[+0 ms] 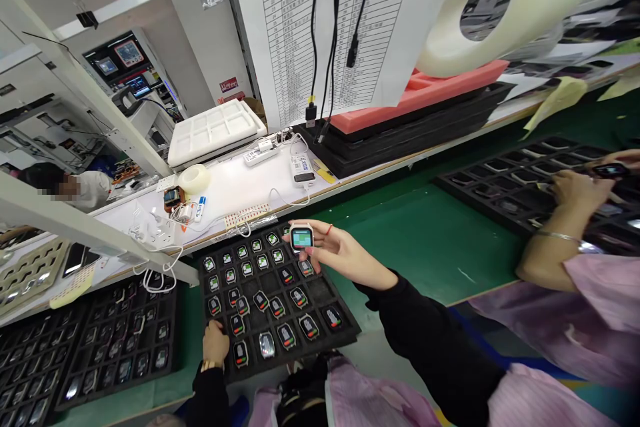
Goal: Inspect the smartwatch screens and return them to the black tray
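Over the far right part of a black foam tray (270, 283), my right hand (336, 250) is closed on a smartwatch (302, 238) with a pale case. Its lit screen faces me and shows blue and green blocks. Several smartwatches without visible straps lie in the tray's pockets, some with white and green screens, others dark with red and green marks. My left hand (215, 345) is at the tray's left edge, its fingers curled around the rim. Its fingertips are partly hidden.
To the right, a co-worker's hands (583, 188) hold a watch over another black tray (480, 203). More filled trays (120, 333) lie at left. A shelf (235, 187) above carries cables, a tape roll and foam stacks (400, 133). Black cables (333, 33) hang down in front.
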The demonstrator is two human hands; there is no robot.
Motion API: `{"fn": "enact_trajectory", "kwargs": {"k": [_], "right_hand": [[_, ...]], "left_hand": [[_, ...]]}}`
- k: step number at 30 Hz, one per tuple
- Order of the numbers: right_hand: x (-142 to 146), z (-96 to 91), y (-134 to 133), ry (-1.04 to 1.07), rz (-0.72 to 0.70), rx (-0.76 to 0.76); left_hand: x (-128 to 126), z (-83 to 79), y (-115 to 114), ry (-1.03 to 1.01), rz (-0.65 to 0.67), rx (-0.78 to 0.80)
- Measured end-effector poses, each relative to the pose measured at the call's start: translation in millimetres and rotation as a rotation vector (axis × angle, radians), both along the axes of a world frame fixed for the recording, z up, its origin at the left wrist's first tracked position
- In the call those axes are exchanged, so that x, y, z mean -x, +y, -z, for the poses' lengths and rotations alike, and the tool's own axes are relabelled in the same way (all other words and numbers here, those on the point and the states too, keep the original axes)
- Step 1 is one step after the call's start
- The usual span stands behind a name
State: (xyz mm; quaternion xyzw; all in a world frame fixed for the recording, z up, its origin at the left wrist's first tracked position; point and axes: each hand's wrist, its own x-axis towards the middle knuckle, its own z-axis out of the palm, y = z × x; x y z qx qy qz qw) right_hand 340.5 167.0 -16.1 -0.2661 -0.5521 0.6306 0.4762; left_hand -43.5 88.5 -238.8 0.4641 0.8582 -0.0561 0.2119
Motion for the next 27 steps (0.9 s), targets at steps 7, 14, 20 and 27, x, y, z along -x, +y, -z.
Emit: {"fn": "enact_trajectory", "kwargs": {"k": [7, 14, 20, 27], "right_hand": [[1, -3.2, 3, 0.01, 0.023, 0.031], [0, 11.1, 5, 0.0, -0.001, 0.033], [-5, 93.2, -1, -0.157, 0.053, 0.2], [-10, 214.5, -24, -1.128, -0.015, 0.045]], "left_hand": [[-2, -1.3, -1, 0.005, -0.012, -0.005], [-6, -6.0, 0, 0.012, -0.015, -0.014], [-7, -3.7, -1, 0.014, -0.02, -0.014], [-6, 2.8, -5, 0.001, -0.035, -0.04]]}}
